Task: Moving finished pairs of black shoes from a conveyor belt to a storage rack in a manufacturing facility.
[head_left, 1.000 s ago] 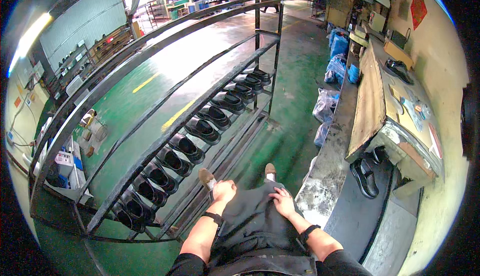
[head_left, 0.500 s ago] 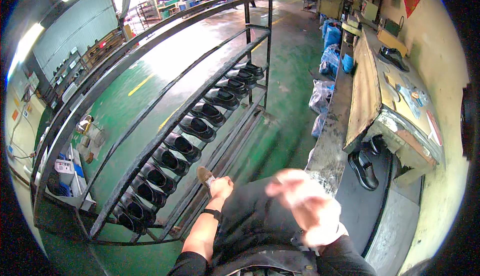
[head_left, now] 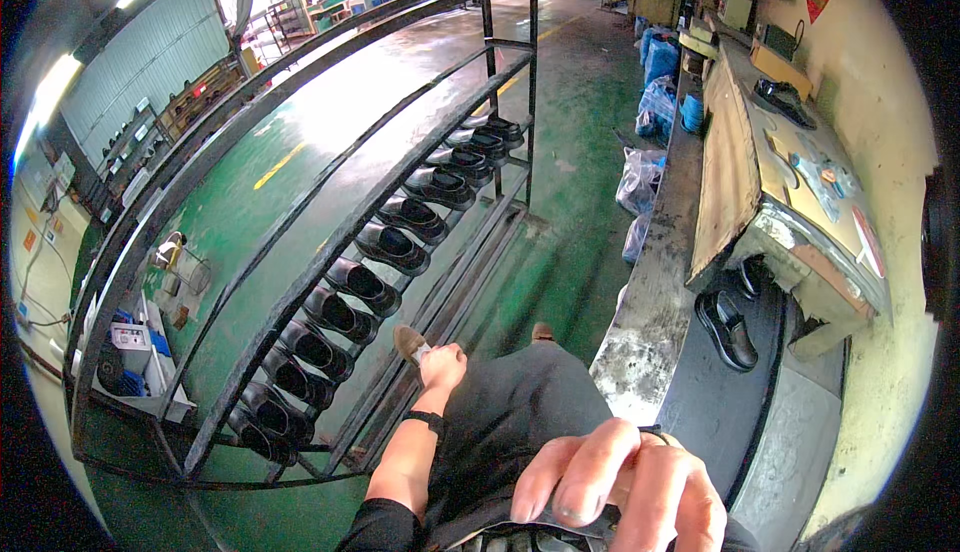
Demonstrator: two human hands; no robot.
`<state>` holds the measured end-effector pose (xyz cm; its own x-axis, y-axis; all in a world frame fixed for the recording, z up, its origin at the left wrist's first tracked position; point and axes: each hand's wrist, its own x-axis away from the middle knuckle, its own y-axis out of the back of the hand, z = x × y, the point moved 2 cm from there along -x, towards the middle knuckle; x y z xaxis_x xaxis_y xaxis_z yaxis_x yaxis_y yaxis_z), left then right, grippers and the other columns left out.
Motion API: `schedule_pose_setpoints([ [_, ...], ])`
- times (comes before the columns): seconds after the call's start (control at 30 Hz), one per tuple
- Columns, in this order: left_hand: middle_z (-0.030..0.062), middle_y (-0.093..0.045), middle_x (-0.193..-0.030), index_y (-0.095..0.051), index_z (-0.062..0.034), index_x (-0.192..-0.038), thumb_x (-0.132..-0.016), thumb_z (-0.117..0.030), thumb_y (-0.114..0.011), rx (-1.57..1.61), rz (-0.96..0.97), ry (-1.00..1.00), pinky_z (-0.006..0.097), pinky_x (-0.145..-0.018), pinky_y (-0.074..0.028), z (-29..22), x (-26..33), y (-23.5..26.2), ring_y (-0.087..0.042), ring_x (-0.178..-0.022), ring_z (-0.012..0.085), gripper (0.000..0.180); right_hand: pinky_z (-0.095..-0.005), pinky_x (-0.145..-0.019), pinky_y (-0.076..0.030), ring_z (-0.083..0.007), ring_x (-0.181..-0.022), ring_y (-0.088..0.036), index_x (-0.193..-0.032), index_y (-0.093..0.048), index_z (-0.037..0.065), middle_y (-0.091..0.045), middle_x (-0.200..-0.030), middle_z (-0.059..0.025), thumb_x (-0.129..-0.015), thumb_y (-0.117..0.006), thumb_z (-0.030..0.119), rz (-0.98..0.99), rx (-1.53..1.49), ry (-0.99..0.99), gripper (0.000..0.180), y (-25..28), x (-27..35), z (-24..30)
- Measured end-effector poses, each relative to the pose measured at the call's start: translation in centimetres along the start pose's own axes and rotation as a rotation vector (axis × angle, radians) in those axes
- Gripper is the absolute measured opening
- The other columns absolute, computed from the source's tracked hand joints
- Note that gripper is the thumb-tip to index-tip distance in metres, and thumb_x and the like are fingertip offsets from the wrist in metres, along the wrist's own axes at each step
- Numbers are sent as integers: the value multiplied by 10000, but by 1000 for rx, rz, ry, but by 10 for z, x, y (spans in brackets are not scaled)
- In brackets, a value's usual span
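Note:
My left hand (head_left: 442,366) is curled into a fist beside my dark-clothed leg, a black band around its wrist. The inside of that fist is hidden. Just past it shows the brown toe of a shoe (head_left: 408,340); another brown toe (head_left: 542,331) appears beyond my leg. Low in the view and close up, my right hand (head_left: 630,487) hangs over my lap with bent fingers spread apart, nothing visible in them. Left of me, a dark metal rack (head_left: 330,262) carries a slanting row of black shoes (head_left: 365,287).
At my right, a dark conveyor belt (head_left: 735,402) bears black shoes (head_left: 727,332) beneath a worn wooden-sided bench (head_left: 725,172). A black shoe (head_left: 783,102) and tools lie on top. Blue and clear plastic bags (head_left: 640,180) line the narrow ledge (head_left: 650,337).
My right hand has dropped lower and nearer, from a blur beside the ledge to above my lap. My left fist stays almost where it was. The view has shifted slightly.

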<state>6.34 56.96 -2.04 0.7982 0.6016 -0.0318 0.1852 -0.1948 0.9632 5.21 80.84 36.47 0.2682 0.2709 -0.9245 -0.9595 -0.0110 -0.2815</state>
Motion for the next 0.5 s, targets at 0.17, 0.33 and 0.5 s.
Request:
schedule_pose_setpoints([
  [0.17, 105, -670, -769, -660, -102, -740, -758, -247, -551, 2, 15, 28, 428, -750, -458, -2, -1, 4, -636, -801, 274, 182, -464, -919, -418, -380, -1169, -414, -1094, -667, 232, -550, -1177, -135, -881, -480, -22, 17, -88, 337, 381, -4, -10, -30],
  [0.33, 99, -671, -777, -663, -109, -766, -771, -259, -549, 19, 17, 23, 427, -764, -452, -3, -3, 6, -633, -816, 269, 188, -463, -899, -429, -364, -1087, -475, -1053, -674, 217, -566, -1131, -158, -884, -476, -5, 73, -52, 71, 343, 0, -16, -6],
  [0.5, 98, -671, -774, -665, -108, -767, -771, -254, -552, 23, 4, 18, 426, -762, -451, -3, -4, 1, -633, -815, 270, 185, -456, -890, -435, -337, -1010, -517, -1029, -676, 200, -566, -1114, -177, -884, -480, -2, 109, -144, 206, 317, 0, -16, -16],
])
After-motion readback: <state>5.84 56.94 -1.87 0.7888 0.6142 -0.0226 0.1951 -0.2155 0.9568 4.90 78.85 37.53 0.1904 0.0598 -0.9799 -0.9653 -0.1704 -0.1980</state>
